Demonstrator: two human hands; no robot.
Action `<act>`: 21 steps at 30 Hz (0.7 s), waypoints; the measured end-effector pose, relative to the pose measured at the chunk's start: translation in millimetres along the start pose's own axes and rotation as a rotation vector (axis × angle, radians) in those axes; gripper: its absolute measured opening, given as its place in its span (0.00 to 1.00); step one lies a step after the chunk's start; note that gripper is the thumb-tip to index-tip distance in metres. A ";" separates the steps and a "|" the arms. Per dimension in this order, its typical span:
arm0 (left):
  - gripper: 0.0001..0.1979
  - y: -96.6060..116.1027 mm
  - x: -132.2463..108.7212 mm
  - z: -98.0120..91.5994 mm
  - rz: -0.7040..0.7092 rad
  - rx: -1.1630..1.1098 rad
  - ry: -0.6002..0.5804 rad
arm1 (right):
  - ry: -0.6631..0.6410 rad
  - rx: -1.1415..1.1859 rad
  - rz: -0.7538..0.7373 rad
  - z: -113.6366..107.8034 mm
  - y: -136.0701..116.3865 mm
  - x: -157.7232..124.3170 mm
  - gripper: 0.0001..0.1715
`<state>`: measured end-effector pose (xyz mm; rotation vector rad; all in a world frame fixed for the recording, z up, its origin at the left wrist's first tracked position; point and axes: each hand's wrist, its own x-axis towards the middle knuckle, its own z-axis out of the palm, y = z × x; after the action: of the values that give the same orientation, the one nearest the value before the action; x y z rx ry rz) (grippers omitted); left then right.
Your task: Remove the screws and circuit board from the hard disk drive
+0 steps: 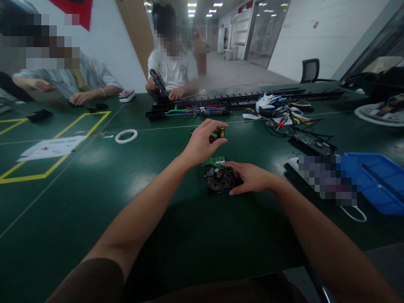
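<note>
On the green table (176, 235) we see an opened hard drive (219, 180), which lies flat in front of us; from this hard drive we tell all the other places. Our right hand (252, 176) is at its right side: the index finger reaches to the green board (215, 161) at the far edge, the thumb is by the near right corner, and the two are spread apart. Whether this hand also grips firmly, we cannot tell.

Our left hand (204, 139) is just beyond the hard drive, with the fingers curved and the thumb parted from them. In this gap we see a small black and yellow object (221, 133), partly hidden by the hand; we cannot tell if it is pinched or only stands behind.

To the left of the hard drive and farther away lies a white ring (126, 136), and beyond this ring's left side a paper sheet (52, 148). To the right we find a blue tray (383, 185); farther and to the right, a red screwdriver (282, 122) and white gloves (270, 102). Well beyond the hard drive are coloured wires (189, 110), and behind them a co-worker holds a power tool (157, 80).
</note>
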<state>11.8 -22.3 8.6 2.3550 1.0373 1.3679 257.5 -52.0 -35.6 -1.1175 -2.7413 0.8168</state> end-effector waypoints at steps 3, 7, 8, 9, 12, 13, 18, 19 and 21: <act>0.12 -2.4 0.4 3.1 -0.012 -0.090 0.034 | 0.008 -0.001 -0.004 0.3 -0.6 -0.4 0.63; 0.08 -6.4 1.1 4.6 -0.059 -0.168 0.059 | 0.003 0.002 -0.007 0.5 -1.1 -0.5 0.64; 0.07 -6.5 1.3 4.0 -0.068 -0.164 0.062 | 0.006 0.004 -0.007 0.5 -1.2 -0.5 0.64; 0.07 -6.2 1.6 3.2 -0.073 -0.151 0.064 | 0.010 0.005 -0.006 0.4 -1.1 -0.4 0.63; 0.06 -3.6 2.3 0.4 -0.068 -0.096 0.055 | 0.013 0.005 -0.001 0.1 -0.8 -0.3 0.62; 0.06 -2.7 2.5 -0.1 -0.065 -0.081 0.050 | 0.011 0.006 -0.002 0.0 -0.7 -0.2 0.62; 0.08 -2.8 2.9 0.8 -0.059 -0.066 0.024 | 0.014 0.015 -0.006 0.1 0.2 -0.5 0.63; 0.08 -3.5 2.9 1.2 -0.056 -0.064 0.022 | 0.015 0.016 -0.004 0.2 0.4 -0.6 0.63; 0.09 -4.6 2.7 2.0 -0.053 -0.066 0.010 | 0.012 0.019 -0.003 0.2 0.8 -0.8 0.63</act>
<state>12.2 -16.9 7.0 2.2599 1.0330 1.3743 258.5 -52.1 -36.1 -1.1110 -2.7194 0.8313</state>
